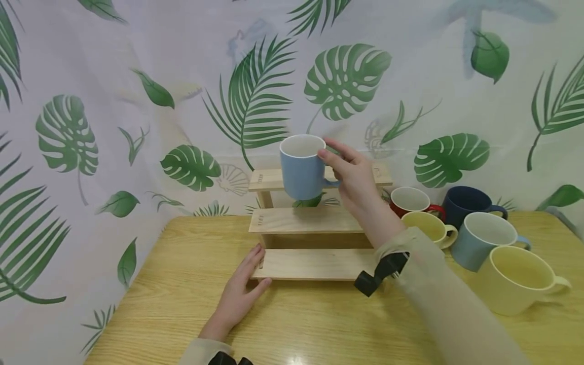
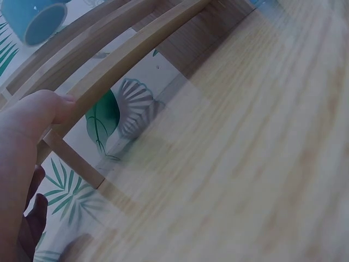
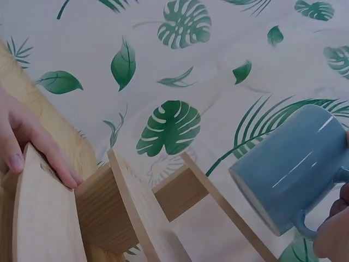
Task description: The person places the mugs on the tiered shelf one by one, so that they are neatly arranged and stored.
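A light blue mug with a white inside hangs above the steps of a wooden three-tier rack. My right hand grips it on its handle side, the thumb near the rim. In the right wrist view the mug is tilted in the picture, its base clear of the rack's boards. My left hand holds the left end of the lowest step, thumb at the front edge. The left wrist view shows that thumb on the board's edge, with other fingers behind it.
Right of the rack stand several mugs: a red one, a navy one, a small yellow one, a light blue one and a large yellow one. A leaf-print cloth hangs behind the wooden table.
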`<state>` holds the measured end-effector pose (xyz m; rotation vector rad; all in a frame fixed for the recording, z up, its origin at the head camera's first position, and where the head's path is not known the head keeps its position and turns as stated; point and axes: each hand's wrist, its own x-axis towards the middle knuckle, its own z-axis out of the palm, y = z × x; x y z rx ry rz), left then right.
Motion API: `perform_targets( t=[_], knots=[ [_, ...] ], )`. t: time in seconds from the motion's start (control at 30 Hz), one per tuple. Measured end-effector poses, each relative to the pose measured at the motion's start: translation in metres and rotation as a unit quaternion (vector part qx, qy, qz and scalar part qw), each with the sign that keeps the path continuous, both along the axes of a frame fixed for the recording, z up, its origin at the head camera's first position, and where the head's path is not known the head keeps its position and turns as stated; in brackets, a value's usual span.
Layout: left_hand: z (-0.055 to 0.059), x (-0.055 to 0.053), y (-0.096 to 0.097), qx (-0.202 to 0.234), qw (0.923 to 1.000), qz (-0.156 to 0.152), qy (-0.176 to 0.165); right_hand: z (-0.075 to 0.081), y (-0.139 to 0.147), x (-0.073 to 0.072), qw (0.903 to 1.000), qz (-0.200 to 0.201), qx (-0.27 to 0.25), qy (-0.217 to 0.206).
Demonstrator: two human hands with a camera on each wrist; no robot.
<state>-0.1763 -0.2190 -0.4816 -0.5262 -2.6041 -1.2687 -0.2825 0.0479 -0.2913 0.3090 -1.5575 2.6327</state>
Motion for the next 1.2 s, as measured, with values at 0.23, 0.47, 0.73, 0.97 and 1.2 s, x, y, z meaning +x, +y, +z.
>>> perform_targets(
  t=[0.23,0.47,0.73,0.97,1.2],
  knots=[
    [0.002,0.0,-0.001,-0.001,1.0,-0.001,-0.008,0.002,-0.023,-0.024,0.9997,-0.025,0.0,0.0],
    [0.003,0.001,0.0,-0.001,0.9999,0.005,-0.013,0.001,-0.041,-0.042,0.9995,-0.03,-0.001,0.004],
    [0.002,0.0,0.0,-0.003,1.0,0.0,-0.004,-0.006,-0.051,-0.055,0.9994,-0.025,0.02,-0.012],
    [0.0,0.001,0.001,0.003,1.0,-0.001,-0.01,-0.011,-0.046,-0.055,0.9966,-0.018,0.079,0.014],
    [0.0,0.002,0.0,0.002,1.0,0.003,-0.001,-0.011,-0.042,-0.059,0.9884,-0.014,0.15,0.023]
  ],
)
